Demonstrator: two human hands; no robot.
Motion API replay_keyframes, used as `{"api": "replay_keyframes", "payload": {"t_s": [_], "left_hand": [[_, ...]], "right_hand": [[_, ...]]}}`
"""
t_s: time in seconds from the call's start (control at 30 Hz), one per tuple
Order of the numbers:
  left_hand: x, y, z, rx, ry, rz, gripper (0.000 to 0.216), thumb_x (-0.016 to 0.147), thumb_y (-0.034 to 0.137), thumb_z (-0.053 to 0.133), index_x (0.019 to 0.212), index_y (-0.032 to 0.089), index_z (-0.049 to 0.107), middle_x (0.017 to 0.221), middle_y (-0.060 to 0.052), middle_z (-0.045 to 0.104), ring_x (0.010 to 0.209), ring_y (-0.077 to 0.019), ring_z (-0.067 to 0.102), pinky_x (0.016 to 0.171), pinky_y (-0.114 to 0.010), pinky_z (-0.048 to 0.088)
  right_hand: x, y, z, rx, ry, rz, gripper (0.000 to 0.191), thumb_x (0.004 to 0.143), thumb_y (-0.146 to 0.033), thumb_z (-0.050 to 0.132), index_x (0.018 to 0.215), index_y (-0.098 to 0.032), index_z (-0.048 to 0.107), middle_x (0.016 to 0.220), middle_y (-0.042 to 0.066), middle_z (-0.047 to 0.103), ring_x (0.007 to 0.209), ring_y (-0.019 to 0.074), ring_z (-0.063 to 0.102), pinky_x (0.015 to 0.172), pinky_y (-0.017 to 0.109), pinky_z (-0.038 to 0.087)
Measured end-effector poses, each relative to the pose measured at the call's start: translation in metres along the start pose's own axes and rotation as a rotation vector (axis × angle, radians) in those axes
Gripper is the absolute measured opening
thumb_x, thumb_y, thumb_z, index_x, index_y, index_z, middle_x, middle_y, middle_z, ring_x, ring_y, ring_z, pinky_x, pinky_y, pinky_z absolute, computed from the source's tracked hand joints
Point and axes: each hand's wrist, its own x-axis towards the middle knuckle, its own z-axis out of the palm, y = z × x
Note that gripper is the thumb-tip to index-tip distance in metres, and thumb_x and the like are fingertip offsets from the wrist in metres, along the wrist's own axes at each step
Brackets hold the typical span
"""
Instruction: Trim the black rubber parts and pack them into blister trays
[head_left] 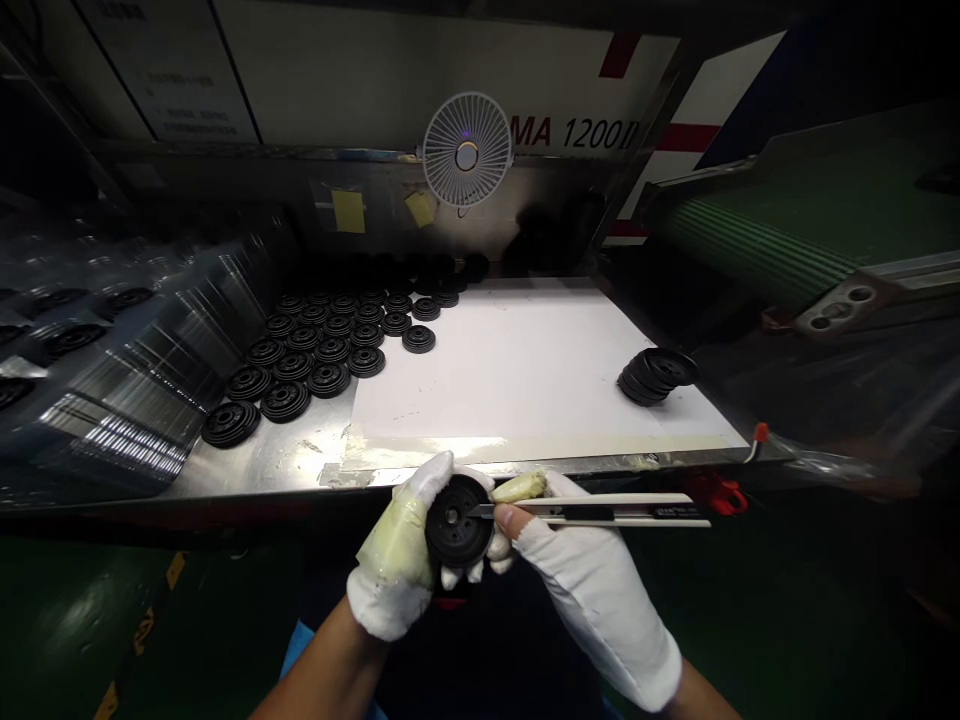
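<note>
Dim workshop; steel table [285, 455] carrying a white sheet [517, 370], small fan [466, 150] behind. Clear plastic wrap [112, 400] at left, dark round parts showing through it, hard to make out. Rows of black discs [322, 345] lie flat on the table's left; a leaning stack [656, 377] sits right. Below the near edge, gloved left hand [397, 565], fingers clasped round a black disc [456, 522]. Gloved right hand [592, 590], fingers closed on a utility knife [615, 510], tip touching the disc. Forearms cut off.
</note>
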Motion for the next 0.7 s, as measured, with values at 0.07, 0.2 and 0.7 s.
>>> {"api": "replay_keyframes", "payload": {"t_s": [0.07,0.2,0.7], "left_hand": [[-0.001,0.002,-0.001,-0.036,-0.049,0.01,0.055,0.085,0.057,0.033,0.09,0.01,0.06,0.057,-0.01,0.062,0.047,-0.0155,0.057,0.036,-0.019,0.034],[-0.003,0.006,-0.005,-0.019,-0.08,0.094,0.038,0.081,0.041,0.055,0.109,0.015,0.057,0.085,-0.009,0.067,0.074,-0.0193,0.063,0.073,-0.032,0.049],[0.006,-0.003,-0.003,0.18,-0.037,0.311,0.014,0.071,0.008,0.062,0.081,0.015,0.069,0.088,-0.008,0.071,0.088,-0.024,0.064,0.082,-0.035,0.05]], "right_hand": [[0.002,0.0,0.0,0.065,0.013,-0.023,0.022,0.078,-0.036,0.061,0.067,-0.017,0.059,0.061,0.001,0.06,0.061,0.015,0.057,0.064,0.032,0.049],[0.005,-0.003,-0.009,0.129,0.152,-0.137,0.012,0.075,-0.027,0.065,0.068,-0.019,0.061,0.061,-0.001,0.059,0.062,0.0136,0.055,0.066,0.03,0.048],[0.0,-0.005,-0.002,0.224,0.059,-0.07,0.011,0.076,-0.026,0.064,0.071,-0.019,0.057,0.058,-0.005,0.05,0.05,0.008,0.044,0.047,0.023,0.036]]}}
